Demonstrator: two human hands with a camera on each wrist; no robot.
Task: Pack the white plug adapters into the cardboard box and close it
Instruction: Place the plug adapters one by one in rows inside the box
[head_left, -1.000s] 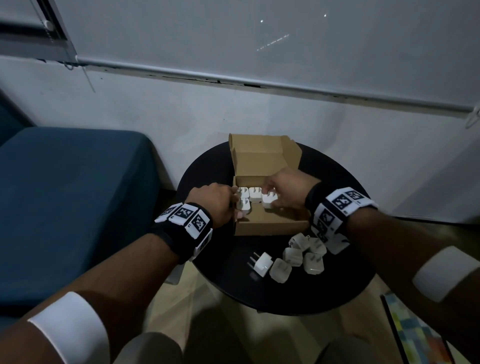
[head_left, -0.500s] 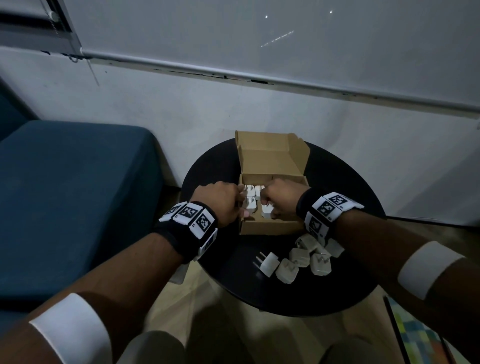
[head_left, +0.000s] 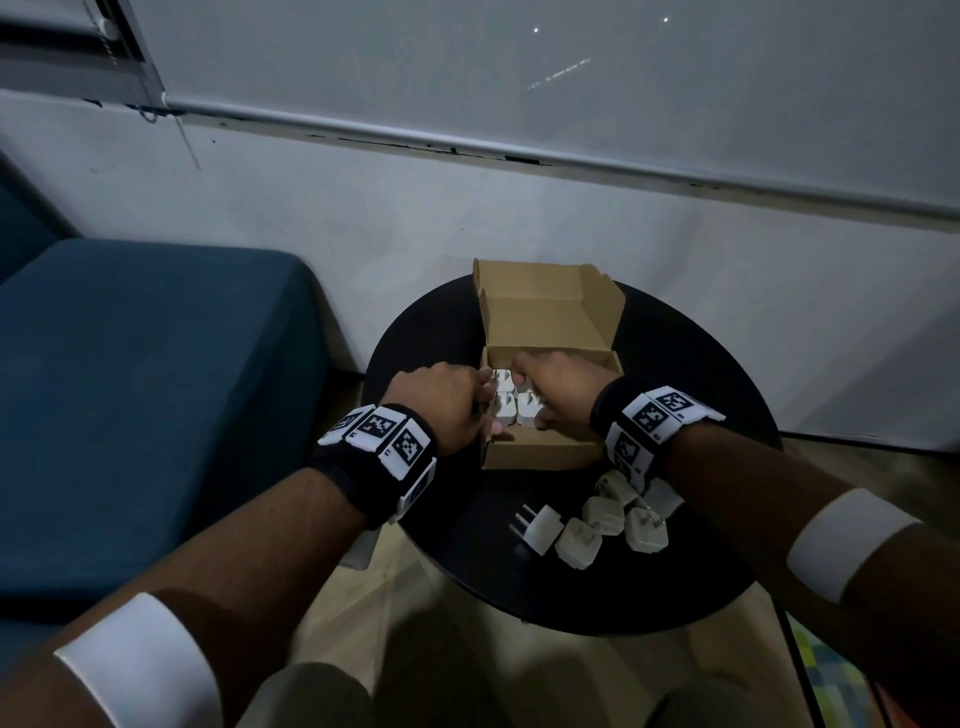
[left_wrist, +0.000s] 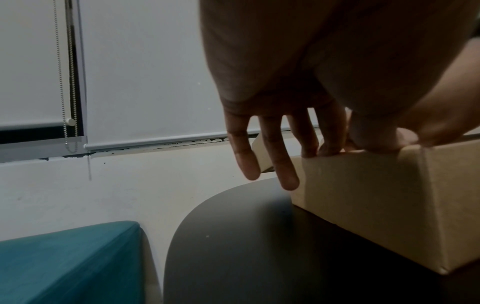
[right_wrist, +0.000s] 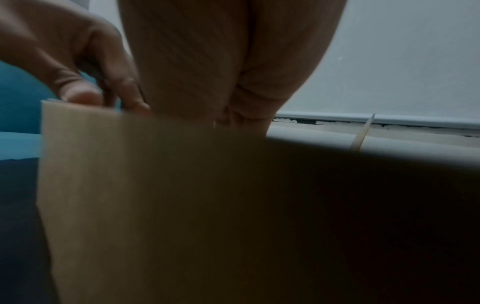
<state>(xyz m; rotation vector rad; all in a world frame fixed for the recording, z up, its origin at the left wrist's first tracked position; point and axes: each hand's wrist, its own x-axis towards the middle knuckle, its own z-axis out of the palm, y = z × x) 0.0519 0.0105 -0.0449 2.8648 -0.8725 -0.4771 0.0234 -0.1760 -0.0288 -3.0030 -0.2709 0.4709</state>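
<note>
The open cardboard box (head_left: 545, 451) stands on a round black table (head_left: 467, 551) with its lid (head_left: 545, 306) tipped back. Several white plug adapters (head_left: 503, 378) sit packed in its left part. My left hand (head_left: 485, 413) reaches over the left wall; thumb and forefingers pinch the front-left adapter (head_left: 501, 415), while two fingers (left_wrist: 285, 174) hang outside the box (left_wrist: 376, 195). My right hand (head_left: 537, 402) curls down into the box and pinches the adapter (head_left: 527, 415) beside it. In the right wrist view the box wall (right_wrist: 155, 185) hides my right hand's (right_wrist: 207, 82) fingertips.
Several loose white adapters (head_left: 597, 519) lie on the table in front of the box, under my right wrist. A blue sofa (head_left: 130, 389) stands to the left, the wall is close behind the table, and a colourful mat (head_left: 831, 675) lies at the lower right.
My right hand has moved left inside the box and brought its adapter against the ones at the left wall. The left hand has stayed at the box's left side.
</note>
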